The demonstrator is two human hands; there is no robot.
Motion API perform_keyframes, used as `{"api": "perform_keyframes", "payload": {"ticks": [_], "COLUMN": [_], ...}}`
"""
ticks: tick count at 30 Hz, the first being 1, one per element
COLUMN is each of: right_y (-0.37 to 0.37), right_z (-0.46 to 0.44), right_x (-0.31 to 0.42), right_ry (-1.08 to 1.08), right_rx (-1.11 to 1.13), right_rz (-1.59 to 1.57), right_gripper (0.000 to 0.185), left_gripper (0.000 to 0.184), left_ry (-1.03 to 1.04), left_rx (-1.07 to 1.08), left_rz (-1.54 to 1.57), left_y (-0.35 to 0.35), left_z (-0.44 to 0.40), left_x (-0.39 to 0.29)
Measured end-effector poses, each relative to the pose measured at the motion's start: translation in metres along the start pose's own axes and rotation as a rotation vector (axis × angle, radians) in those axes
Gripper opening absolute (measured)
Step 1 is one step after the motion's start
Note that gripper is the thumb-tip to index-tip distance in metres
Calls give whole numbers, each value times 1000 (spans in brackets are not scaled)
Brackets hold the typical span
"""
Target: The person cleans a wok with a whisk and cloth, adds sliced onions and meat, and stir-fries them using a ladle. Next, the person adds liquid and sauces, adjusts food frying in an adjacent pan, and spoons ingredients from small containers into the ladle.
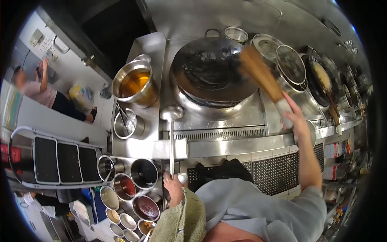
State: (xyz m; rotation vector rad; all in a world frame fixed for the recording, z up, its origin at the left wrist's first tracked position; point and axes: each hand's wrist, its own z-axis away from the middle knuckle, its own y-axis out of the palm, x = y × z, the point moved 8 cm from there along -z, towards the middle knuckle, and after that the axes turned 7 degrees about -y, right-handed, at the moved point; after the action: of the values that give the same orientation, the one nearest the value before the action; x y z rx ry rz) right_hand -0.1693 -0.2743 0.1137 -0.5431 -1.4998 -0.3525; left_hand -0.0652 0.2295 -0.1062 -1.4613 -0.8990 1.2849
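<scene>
A bamboo wok brush [262, 74] with a pale wrapped handle is gripped in my right hand [296, 117]. Its bristles, slightly blurred, are at the right rim of a large dark wok [207, 68] with a wet, shiny inside. My left hand [174, 188] is closed at the lower end of a long metal ladle [172, 115], whose bowl rests on the steel counter left of the wok. By that hand is a small white rounded object I cannot identify. A greenish towel [185, 218] hangs over my left forearm.
Left of the wok stand a pot of amber liquid [135, 82] and a smaller pot with utensils [129, 124]. Several sauce containers [146, 207] are at lower left. Strainers [291, 64] and another wok with a brush [322, 78] lie right. Another person [44, 88] stands far left.
</scene>
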Motion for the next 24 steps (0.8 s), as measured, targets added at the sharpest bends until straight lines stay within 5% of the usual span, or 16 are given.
{"api": "perform_keyframes", "payload": {"ticks": [2, 3, 5, 6, 7, 8, 9, 10, 13, 14, 15, 17, 19, 21, 22, 24], "right_y": [25, 39, 84, 95, 115, 117, 125, 131, 134, 117, 93, 40, 15, 9, 29, 103], "right_z": [-62, -92, -139, -178, -234, -292, -284, -269, -231, -221, -214, -205, -252, -306, -302, -313], "right_x": [25, 23, 9, -13, -46, -77, -65, -63, -73, -74, -66, -28, -26, -27, -18, -56], "right_ry": [-78, -136, 122, 29, -307, -310, 71, 103, 103, 122, -161, -57, -183, -85, -223, -339], "right_rx": [279, 435, 638, 532, 561, 390, 283, 122, 359, 519, 499, 625, 754, 290, 158, 307], "right_rz": [486, 757, 1044, 1177, 1386, 1234, 930, 708, 770, 862, 1023, 1162, 1546, 1318, 1200, 1042], "right_gripper": [72, 69, 63, 55, 47, 52, 57, 60, 65, 65, 63, 63, 48, 42, 39, 41], "left_gripper": [48, 45, 38, 35, 37, 44, 50, 57, 61, 59, 59, 52, 33, 27, 23, 18], "left_ry": [87, 77, -123, -312, -353, -440, -396, -559, -433, -434, -427, -540, -652, -691, -732, -801], "left_rx": [-97, -20, 288, 511, 580, 754, 1033, 970, 1164, 1230, 1238, 1224, 1188, 1259, 1292, 1200], "left_rz": [134, 306, 859, 1237, 1560, 1787, 1900, 1839, 1769, 1716, 1704, 1534, 1626, 1669, 1673, 1602], "left_y": [-18, -29, -39, -30, 9, 8, -6, -6, -23, -22, -19, -3, 4, 4, -2, 13], "left_z": [-3, -13, -39, -49, -65, -80, -96, -115, -154, -160, -167, -174, -181, -187, -182, -185], "left_x": [-22, -37, -72, -93, -100, -133, -173, -194, -261, -273, -283, -289, -285, -295, -303, -309]}}
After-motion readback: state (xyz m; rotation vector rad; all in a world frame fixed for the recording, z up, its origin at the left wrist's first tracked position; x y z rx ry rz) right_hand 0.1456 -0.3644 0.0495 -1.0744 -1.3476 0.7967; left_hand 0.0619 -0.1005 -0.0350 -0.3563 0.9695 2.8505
